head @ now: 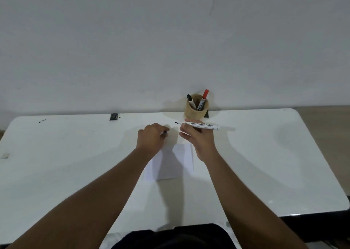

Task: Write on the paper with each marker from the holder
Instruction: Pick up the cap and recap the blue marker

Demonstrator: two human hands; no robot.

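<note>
A white desk (pixel 284 163) fills the lower half of the frame, set against a pale wall. At the desk's far edge, just right of centre, stands a round wooden holder (pixel 197 110) with two markers leaning in it: a black-capped marker (pixel 191 101) on the left and a red-capped marker (pixel 203 100) on the right.

Both bare forearms reach in from the bottom of the frame. The right hand (pixel 198 138) is raised just in front of the holder, and its grip is closed around a white uncapped marker (pixel 198 125). The marker lies roughly level across the fingers, its dark tip pointing toward the left of the frame and its tail sticking out to the right.

The left hand (pixel 151 138) sits just left of it, curled into a loose fist with its knuckles up. A small dark cap (pixel 165 132) shows at its fingertips, pinched in the grip; most of it is hidden by the fingers.

A sheet of white paper (pixel 176 161) lies flat on the desk at centre frame, below and between the two hands, partly shaded by them. Whether anything is written on it cannot be made out.

A small black object (pixel 113 116) rests at the desk's far edge, left of centre.
</note>
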